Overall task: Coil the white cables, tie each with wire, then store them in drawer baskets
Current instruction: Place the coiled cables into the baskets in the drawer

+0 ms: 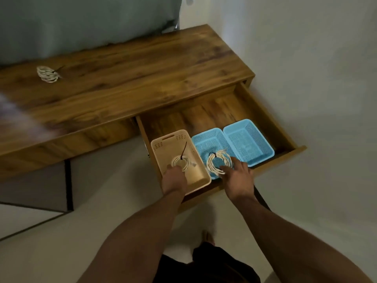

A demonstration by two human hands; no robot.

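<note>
An open wooden drawer (pixel 271 117) holds three baskets side by side. In the beige basket (pixel 173 139) lies a white coiled cable (pixel 188 162) tied with dark wire, and my left hand (pixel 174 178) grips its near edge. My right hand (pixel 237 176) holds a second tied white coil (pixel 214 163) over the middle blue basket (pixel 208 139). The right blue basket (pixel 248 139) has nothing in it. A third tied white coil (pixel 48 73) rests on the desk top at the far left.
The wooden desk (pixel 142 74) stands against a grey-green curtain (pixel 81 21) and a white wall (pixel 306 58). Pale floor lies below, with a foot (pixel 208 237) visible near the bottom. A dark cabinet panel (pixel 34 186) sits under the desk on the left.
</note>
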